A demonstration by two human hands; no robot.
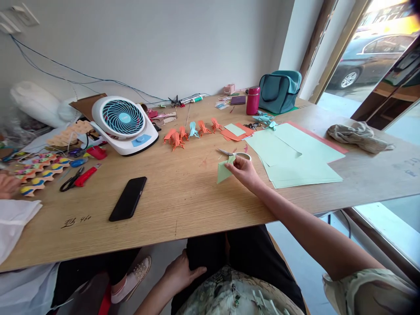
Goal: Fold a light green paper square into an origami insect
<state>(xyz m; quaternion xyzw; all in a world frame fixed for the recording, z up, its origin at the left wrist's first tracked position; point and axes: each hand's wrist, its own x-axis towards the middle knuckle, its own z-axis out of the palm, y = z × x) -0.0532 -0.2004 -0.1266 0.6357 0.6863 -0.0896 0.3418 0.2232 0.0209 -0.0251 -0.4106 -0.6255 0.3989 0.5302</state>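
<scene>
My right hand [245,169] reaches over the wooden table [183,197] and pinches a small folded piece of light green paper [224,170]. Just beyond it lie scissors [233,154] with white handles. My left hand [182,273] rests below the table edge on my lap, fingers lying flat, holding nothing. A stack of light green paper sheets [295,155] lies to the right of my right hand. A row of orange and blue folded paper figures [192,131] stands further back.
A black phone [128,198] lies at the front left. A white fan [123,124], red-handled scissors [78,177], colourful paper pieces [39,173], a teal bag [280,91], a pink bottle [253,100] and a grey cloth [359,135] are around. Another person's hand [7,186] is at the left edge.
</scene>
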